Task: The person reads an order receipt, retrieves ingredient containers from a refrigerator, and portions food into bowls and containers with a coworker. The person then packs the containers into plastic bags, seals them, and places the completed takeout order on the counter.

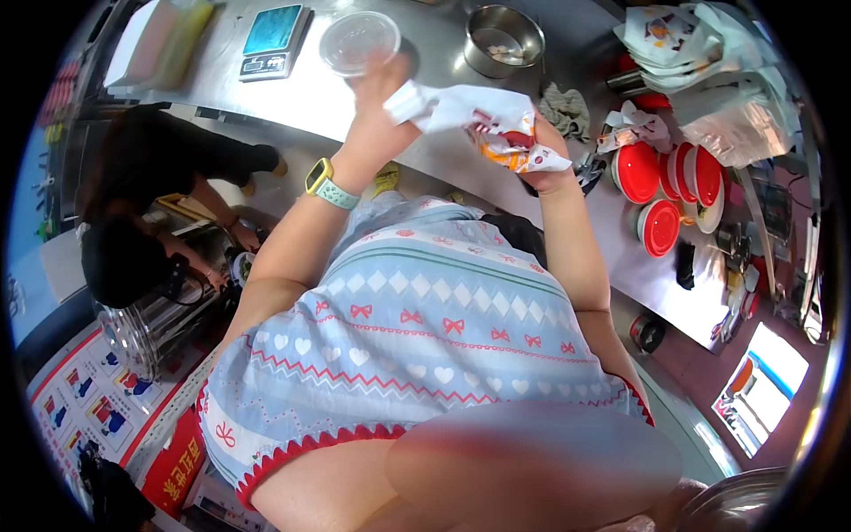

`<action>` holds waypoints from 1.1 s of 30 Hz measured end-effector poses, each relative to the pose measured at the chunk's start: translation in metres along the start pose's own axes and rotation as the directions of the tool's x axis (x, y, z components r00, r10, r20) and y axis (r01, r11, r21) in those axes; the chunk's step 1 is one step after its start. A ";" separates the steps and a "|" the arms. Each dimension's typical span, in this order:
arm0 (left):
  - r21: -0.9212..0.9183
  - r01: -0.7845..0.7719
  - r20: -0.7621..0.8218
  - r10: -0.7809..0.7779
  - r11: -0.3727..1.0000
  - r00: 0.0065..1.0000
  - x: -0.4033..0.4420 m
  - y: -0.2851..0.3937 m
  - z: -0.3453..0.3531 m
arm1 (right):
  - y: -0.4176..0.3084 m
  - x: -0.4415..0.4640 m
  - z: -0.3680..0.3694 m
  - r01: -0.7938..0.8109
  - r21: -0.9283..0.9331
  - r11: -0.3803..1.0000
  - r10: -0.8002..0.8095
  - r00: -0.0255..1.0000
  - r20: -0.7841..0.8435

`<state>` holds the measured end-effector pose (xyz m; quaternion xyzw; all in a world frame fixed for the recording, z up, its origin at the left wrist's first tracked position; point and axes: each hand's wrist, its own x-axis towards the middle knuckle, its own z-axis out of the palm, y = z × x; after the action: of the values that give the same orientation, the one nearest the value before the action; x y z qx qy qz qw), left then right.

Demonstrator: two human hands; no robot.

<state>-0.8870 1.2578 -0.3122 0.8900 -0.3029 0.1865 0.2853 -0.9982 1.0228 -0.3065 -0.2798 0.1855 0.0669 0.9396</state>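
Note:
A white paper food bag point(501, 124) with orange and dark red print is held up over the front edge of the steel counter, crumpled and lying sideways. My right hand point(551, 160) is closed around its right end, and part of the fingers is hidden behind the paper. At the bag's narrow left end is my left hand point(381, 111), with a yellow-green watch on the wrist. Its fingers point up and are smeared by motion, so their grip on the paper is unclear. Just beyond them sits a round clear plastic lid or tub point(360, 43). The bag's contents are hidden.
On the counter point(310, 106) stand a digital scale point(273, 43) and a metal pot point(503, 43). A crumpled cloth point(566, 111) lies right of the pot. Red-lidded containers point(636, 173) and stacked paper bags point(700, 53) are at right. A co-worker point(133, 222) bends down at left.

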 end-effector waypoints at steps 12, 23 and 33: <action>-0.656 0.514 0.731 0.297 0.553 0.615 0.030 -0.065 0.002 | 0.030 0.033 0.001 0.231 -0.134 0.964 -0.251 0.954 -0.164; -0.206 0.961 0.797 0.538 -0.184 0.274 0.030 -0.082 0.034 | 0.022 0.028 -0.010 0.212 -0.474 0.854 -0.302 0.946 -0.121; -0.600 0.769 0.800 0.185 0.219 0.571 0.058 -0.046 0.034 | 0.046 0.035 0.061 0.050 -0.998 0.042 -0.727 0.687 0.004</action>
<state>-0.8087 1.2417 -0.3274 0.5679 -0.2318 -0.4788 0.6282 -0.9574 1.0960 -0.2960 -0.8496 0.2541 -0.1863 0.4229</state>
